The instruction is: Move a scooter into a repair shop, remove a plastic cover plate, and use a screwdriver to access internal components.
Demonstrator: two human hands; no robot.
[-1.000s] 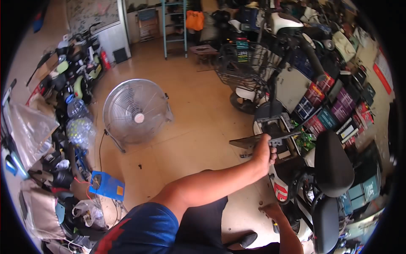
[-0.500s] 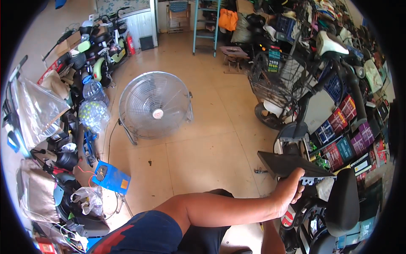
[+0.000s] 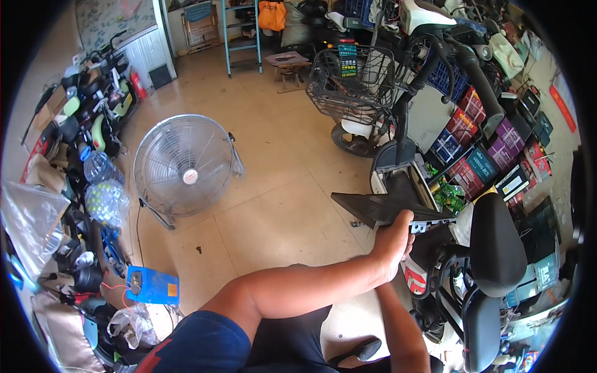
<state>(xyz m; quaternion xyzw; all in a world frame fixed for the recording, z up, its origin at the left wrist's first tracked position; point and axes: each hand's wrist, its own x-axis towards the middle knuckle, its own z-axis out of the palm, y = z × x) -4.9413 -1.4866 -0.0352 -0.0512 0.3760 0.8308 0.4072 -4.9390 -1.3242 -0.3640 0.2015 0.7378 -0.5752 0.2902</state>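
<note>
The left hand [image 3: 393, 239], arm stretched across the body, gripped a black scooter panel [image 3: 379, 208] beside the black seat [image 3: 495, 245]; right hand's grip could not be told

Round floor fan [image 3: 185, 166], wire basket [image 3: 351, 84], blue ladder [image 3: 239, 34], blue charger box [image 3: 153, 285]

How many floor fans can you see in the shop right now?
1. A round metal floor fan stands on the tiled floor left of centre, beside the clutter along the left wall. Another could be hidden in those piles. The left hand holds a black panel at the scooter.
</note>
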